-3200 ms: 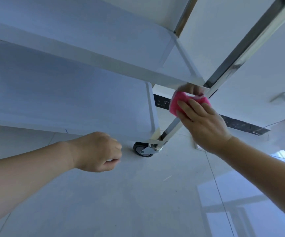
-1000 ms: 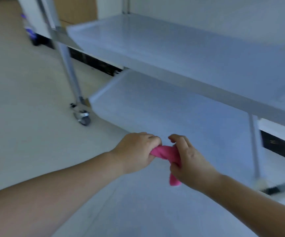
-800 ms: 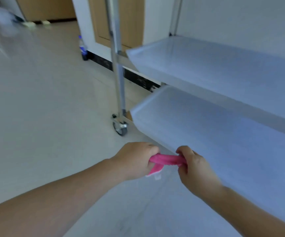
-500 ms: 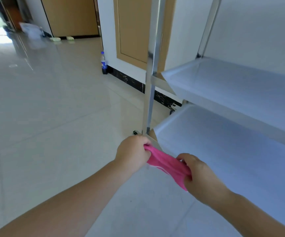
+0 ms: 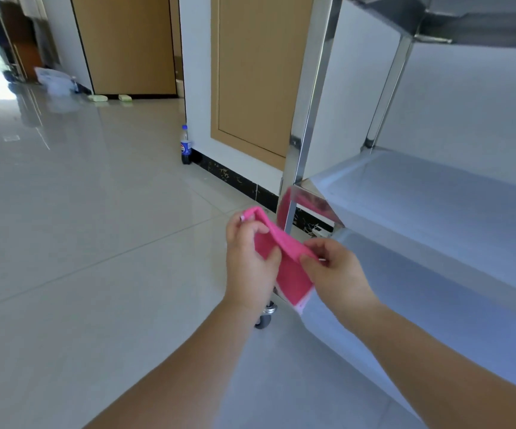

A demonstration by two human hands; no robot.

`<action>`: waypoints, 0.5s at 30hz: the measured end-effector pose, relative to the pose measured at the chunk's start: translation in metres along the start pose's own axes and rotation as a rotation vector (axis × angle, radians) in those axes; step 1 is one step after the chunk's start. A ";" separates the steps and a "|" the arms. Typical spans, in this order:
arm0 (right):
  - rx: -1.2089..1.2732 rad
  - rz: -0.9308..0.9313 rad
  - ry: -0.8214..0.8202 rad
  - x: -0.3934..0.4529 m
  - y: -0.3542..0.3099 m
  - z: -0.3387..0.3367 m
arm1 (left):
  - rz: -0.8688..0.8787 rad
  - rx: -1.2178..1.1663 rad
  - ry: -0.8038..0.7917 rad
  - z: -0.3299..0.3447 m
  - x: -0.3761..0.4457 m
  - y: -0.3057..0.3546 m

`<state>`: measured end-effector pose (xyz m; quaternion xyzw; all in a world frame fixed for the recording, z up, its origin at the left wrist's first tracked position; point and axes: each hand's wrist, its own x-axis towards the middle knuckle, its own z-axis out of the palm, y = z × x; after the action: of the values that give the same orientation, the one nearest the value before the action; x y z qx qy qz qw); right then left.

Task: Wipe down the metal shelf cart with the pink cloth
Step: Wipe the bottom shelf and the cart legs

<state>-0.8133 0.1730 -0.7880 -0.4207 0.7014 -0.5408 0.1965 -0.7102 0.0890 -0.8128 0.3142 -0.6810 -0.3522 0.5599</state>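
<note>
Beside the cart's [image 5: 436,193] front corner post, two hands share one pink cloth [image 5: 287,267]: the left hand [image 5: 252,258] pinches its upper edge, the right hand [image 5: 338,270] its other end. Soft and folded, the cloth's top edge slants down toward the right. Three smooth, shiny metal shelves show.
</note>
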 end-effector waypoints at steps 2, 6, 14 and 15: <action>0.151 0.100 0.090 0.017 0.000 0.006 | 0.008 0.046 0.014 0.007 0.016 -0.007; 0.349 0.199 0.171 0.037 0.006 0.009 | -0.030 0.035 0.019 0.035 0.035 -0.017; 0.264 0.290 0.029 0.013 0.048 -0.028 | -0.073 0.237 0.043 0.073 0.050 -0.025; 0.231 0.295 0.019 0.007 0.054 -0.032 | -0.081 0.274 0.040 0.074 0.054 -0.025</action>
<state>-0.8612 0.1897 -0.8257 -0.2829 0.6905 -0.5869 0.3142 -0.7914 0.0397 -0.8138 0.4219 -0.6980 -0.2721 0.5106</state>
